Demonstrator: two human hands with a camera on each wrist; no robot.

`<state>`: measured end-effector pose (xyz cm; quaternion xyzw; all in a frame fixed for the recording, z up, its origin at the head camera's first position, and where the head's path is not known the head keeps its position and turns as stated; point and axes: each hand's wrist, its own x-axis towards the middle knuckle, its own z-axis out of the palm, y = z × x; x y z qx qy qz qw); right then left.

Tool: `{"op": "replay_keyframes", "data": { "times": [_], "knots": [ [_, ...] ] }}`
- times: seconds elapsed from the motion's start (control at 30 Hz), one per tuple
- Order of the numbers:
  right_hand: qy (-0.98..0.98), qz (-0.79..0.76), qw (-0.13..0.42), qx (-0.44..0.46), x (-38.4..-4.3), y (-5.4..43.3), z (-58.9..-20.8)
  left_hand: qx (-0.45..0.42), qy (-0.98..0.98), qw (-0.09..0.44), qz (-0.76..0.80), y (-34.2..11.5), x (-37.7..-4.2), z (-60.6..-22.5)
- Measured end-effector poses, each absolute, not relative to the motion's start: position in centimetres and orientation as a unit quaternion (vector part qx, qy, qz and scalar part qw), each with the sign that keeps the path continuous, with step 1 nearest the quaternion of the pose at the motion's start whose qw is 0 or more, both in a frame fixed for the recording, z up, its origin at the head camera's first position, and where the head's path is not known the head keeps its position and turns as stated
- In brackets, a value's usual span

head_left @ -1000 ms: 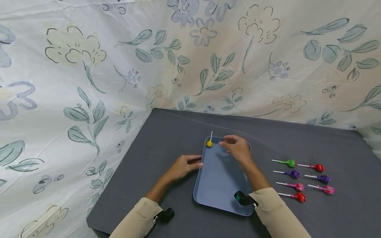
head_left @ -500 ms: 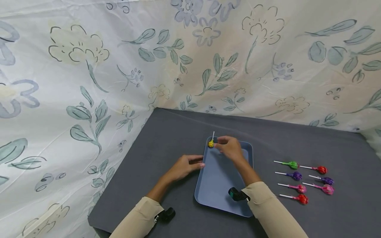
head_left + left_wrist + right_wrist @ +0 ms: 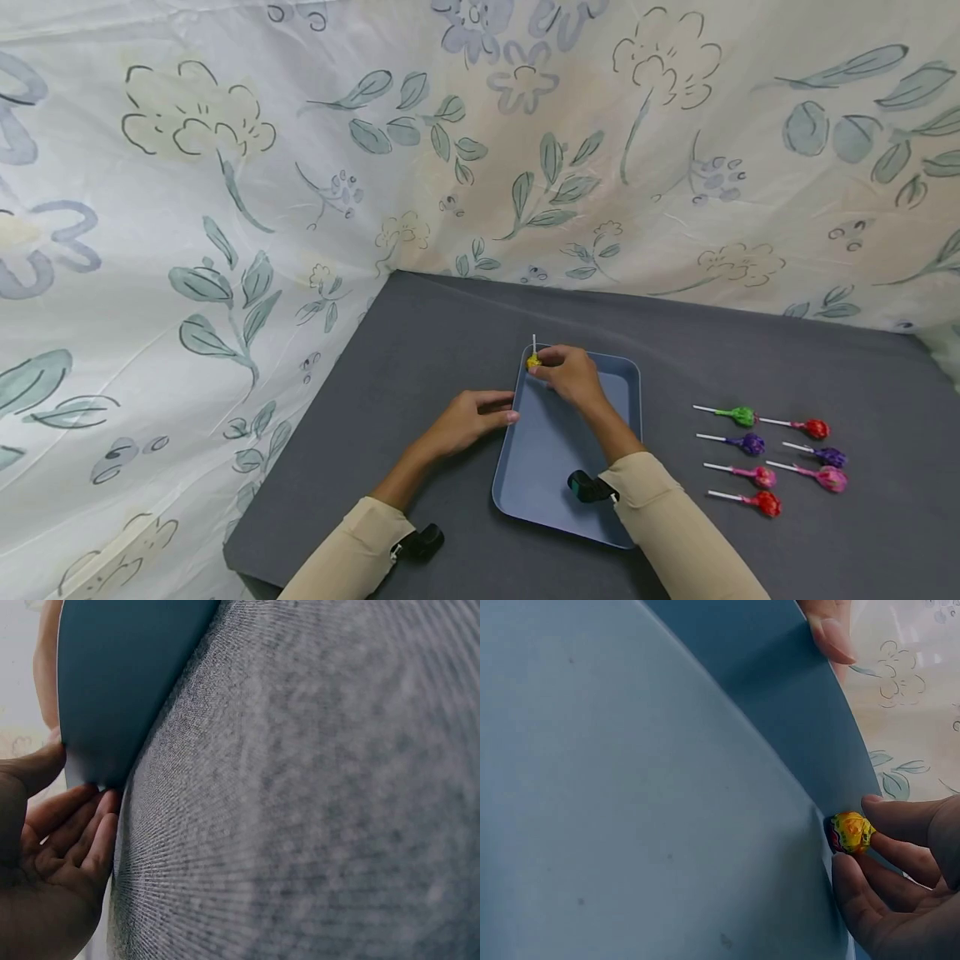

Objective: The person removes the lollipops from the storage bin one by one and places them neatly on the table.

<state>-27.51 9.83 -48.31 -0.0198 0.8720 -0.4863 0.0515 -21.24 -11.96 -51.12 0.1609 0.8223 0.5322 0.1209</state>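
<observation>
A blue-grey tray (image 3: 555, 458) lies on the dark cloth. My left hand (image 3: 467, 423) holds its left rim, thumb over the edge and fingers against the outer wall, as the left wrist view shows. In the tray's far left corner stands a yellow-wrapped lollipop (image 3: 533, 362), its white stick pointing away past the rim. My right hand (image 3: 572, 375) reaches over the tray and pinches the wrapped head of this lollipop (image 3: 849, 832) between thumb and fingers. In the head view those fingers partly hide the lollipop.
Right of the tray lie several lollipops in two columns, among them a green lollipop (image 3: 742, 416), a purple lollipop (image 3: 752, 444) and a red lollipop (image 3: 767, 503). A floral curtain (image 3: 420, 167) borders the table (image 3: 337, 458) behind and to the left.
My right hand has moved left across the tray to the yellow lollipop and now pinches it. My left hand has stayed at the rim.
</observation>
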Motion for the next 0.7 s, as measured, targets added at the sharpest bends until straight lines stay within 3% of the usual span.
{"op": "replay_keyframes", "data": {
  "times": [0.7],
  "knots": [
    [0.885, -0.465, 0.012, -0.017, -27.5, 8.6, -49.0, 0.161, 0.821, 0.123, 0.534, -12.3, -21.0, -51.0]
  ]
}}
